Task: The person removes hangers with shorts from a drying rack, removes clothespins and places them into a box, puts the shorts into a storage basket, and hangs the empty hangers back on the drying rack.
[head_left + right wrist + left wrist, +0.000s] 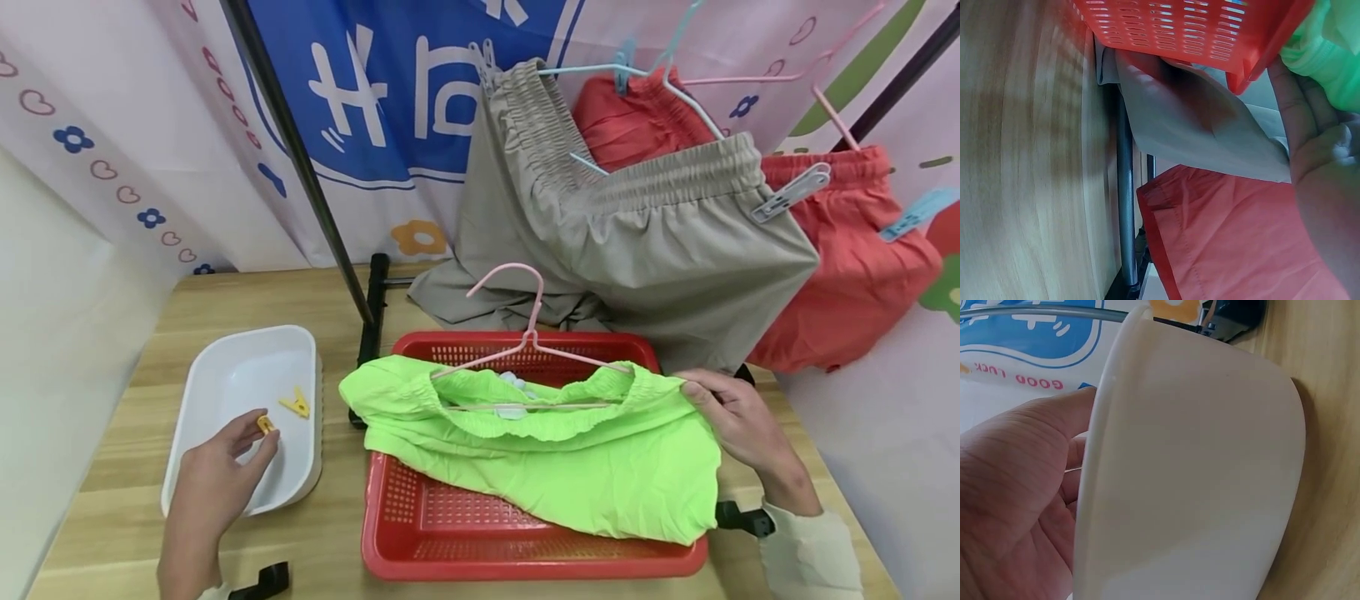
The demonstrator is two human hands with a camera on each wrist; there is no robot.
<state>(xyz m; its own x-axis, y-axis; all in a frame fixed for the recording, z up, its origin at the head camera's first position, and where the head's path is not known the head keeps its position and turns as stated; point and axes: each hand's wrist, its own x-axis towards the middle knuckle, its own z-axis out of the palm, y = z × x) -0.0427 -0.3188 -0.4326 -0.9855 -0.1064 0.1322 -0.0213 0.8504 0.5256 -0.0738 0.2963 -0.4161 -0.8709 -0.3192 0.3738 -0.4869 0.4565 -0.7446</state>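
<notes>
Bright green elastic-waist shorts (570,475) lie across the red basket (540,567), with a pink hanger (534,321) set inside their waistband. My right hand (738,421) pinches the waistband's right end between thumb and fingers; in the right wrist view the fingers (1300,112) meet the green cloth. Over the white tray (213,375) my left hand (217,475) pinches a small yellow clothespin (266,425). Another yellow clothespin (297,403) lies in the tray. In the left wrist view the tray's wall (1191,456) hides my left fingertips and the clothespin.
Behind the basket, grey shorts (637,225) and red shorts (855,275) hang from hangers, held by clothespins (791,193). A black rack pole (300,158) rises between tray and basket, its foot (371,333) on the wooden table (120,500). A printed cloth (150,108) hangs behind.
</notes>
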